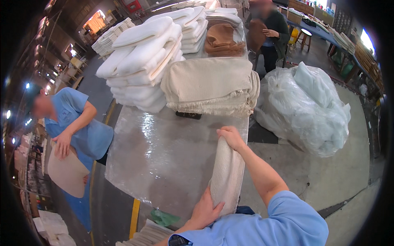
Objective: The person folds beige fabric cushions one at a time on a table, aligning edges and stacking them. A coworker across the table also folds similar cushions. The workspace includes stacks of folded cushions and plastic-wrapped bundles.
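Observation:
A cream woven cloth, folded into a long narrow bundle [226, 172], lies along the right edge of the plastic-covered table [164, 164]. My right hand [232, 137] is closed over its far end. At the near end, close to my body, my left hand [206, 211] grips the bundle with the thumb across it and the other fingers mostly hidden at its left side. Beyond my right hand sits a stack of folded beige cloth [209, 84] with frayed edges. A dark flat object [188, 115] pokes out from beneath that stack.
Tall piles of folded white padding [141, 61] and brown cloth [223, 39] fill the table's far side. A large plastic-wrapped bundle [305, 108] stands at the right. One person [80, 119] at the left handles a pale piece; another [271, 35] stands at the back with brown cloth.

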The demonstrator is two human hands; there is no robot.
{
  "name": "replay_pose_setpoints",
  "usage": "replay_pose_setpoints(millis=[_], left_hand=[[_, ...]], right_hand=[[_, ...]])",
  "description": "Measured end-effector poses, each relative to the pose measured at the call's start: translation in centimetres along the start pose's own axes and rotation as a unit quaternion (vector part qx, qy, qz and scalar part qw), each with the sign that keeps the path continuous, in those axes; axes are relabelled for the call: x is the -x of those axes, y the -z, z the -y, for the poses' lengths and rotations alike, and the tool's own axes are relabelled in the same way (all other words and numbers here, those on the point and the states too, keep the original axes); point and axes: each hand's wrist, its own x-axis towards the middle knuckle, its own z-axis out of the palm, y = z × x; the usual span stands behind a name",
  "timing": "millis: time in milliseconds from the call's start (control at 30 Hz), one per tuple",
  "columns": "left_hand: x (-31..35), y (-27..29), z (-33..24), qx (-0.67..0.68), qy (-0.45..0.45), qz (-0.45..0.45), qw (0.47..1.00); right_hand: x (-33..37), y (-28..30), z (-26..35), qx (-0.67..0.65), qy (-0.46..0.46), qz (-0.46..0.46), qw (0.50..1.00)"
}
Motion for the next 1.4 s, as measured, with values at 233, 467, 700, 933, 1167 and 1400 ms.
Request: replay_pose_setpoints(millis=[233,467,700,933,1167,1400], left_hand=[[-9.0,0.0,-4.4,-0.016,-0.037,-0.024,0.999],[-9.6,0.7,-3.5,0.024,-0.041,-0.039,0.998],[-10.5,3.2,1.7,0.076,-0.023,-0.077,0.994],[-2.1,6.0,13.2,-0.076,0.095,-0.141,0.982],[7.2,-1.5,20.8,0.331,0.232,-0.276,0.872],[7.6,0.0,20.3,0.541,0.163,-0.263,0.782]], right_hand=[[-1.3,2.1,-6.4,-0.119,-0.061,-0.057,0.989],[-1.8,1.0,-10.0,-0.084,-0.052,-0.108,0.989],[-0.5,-0.4,-8.3,0.06,-0.027,-0.129,0.99],[2.8,-1.3,-5.8,0.304,0.029,-0.014,0.952],[8.8,1.2,-8.7,0.055,-0.117,-0.061,0.99],[9.5,3.6,-1.2,-0.098,-0.113,0.076,0.986]])
